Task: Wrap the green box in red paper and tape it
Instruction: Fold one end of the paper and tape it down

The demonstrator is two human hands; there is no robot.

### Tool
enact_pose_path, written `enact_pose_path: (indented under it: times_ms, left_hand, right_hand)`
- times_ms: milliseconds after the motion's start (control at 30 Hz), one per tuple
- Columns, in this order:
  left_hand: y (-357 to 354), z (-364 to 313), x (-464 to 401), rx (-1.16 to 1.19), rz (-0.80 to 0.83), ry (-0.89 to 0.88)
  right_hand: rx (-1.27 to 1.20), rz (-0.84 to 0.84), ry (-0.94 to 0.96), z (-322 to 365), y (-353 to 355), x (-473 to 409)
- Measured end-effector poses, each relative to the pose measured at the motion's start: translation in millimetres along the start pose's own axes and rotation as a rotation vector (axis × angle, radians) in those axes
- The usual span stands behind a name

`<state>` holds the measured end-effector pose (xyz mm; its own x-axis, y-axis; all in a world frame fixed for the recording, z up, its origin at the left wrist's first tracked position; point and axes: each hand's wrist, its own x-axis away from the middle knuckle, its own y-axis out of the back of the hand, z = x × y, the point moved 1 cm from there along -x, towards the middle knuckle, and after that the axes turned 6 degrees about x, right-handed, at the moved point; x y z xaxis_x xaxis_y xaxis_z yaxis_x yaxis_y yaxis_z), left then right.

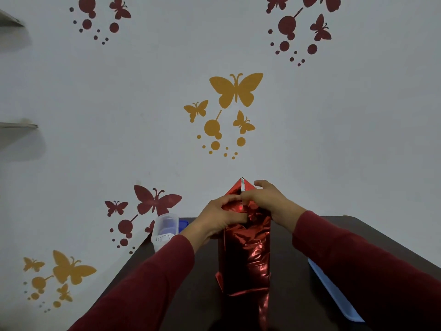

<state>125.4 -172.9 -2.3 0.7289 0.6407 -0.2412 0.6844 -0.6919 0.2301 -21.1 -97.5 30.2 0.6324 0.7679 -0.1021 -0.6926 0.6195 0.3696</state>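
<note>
Item: clear plastic container (164,229), far left corner of the dark table (298,271), against the butterfly-patterned wall (143,115); a blue lid (183,224) lies just behind it

Item: left hand (220,219), red sleeve; fingers curled over the folded paper at the far end of the parcel, thumb pressing a crease down; whether it pinches the foil or only pins it cannot be told for sure, though the curl suggests a hold

Item: green box, centre of the table, lengthwise away from the person; fully hidden under red paper (245,254), no green showing

Item: far-end flap, folded to a triangular point (241,187) standing up, silver underside showing along its middle edge

Item: right hand (265,197), red sleeve; fingers bent around the flap's right side, touching the left hand's fingertips at the seam; thumb hidden

Item: pale blue tray (334,292), right edge of the table, apart from the parcel

Progress, by judgement: body wrapped; far end being folded shut, not yet taped; near end loose, paper trailing toward the person; no tape visible
</note>
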Motion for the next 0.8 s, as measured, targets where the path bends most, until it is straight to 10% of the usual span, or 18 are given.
enact_pose_path:
  times_ms: [800]
  left_hand:
    - [6,0,-1,0.023,0.052,-0.014]
  right_hand:
    - [-0.061,0.097,-0.053,9,6,25]
